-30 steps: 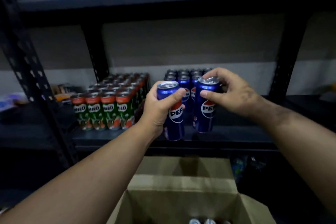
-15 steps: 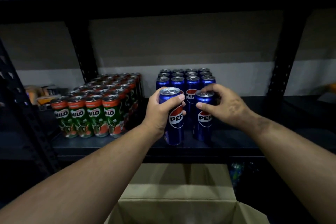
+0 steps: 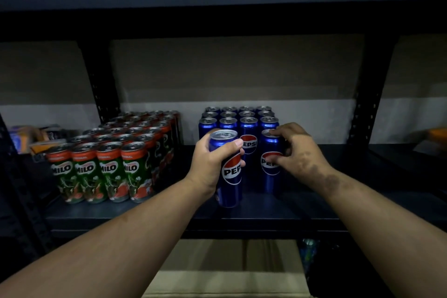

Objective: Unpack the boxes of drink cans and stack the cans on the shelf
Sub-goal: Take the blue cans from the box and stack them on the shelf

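Head view: your left hand point(image 3: 210, 163) wraps a glossy blue cylindrical Pepsi can point(image 3: 228, 172) standing near the dark metal shelf's front edge point(image 3: 169, 215). Your right hand point(image 3: 298, 152) curls fingers round a second blue can point(image 3: 270, 172), apparently seated, bare shelf to its right.

Pepsi cans point(image 3: 249, 128): 14 visible; Milo cans point(image 3: 125, 143): about 24, back rows blurred; hands: 2
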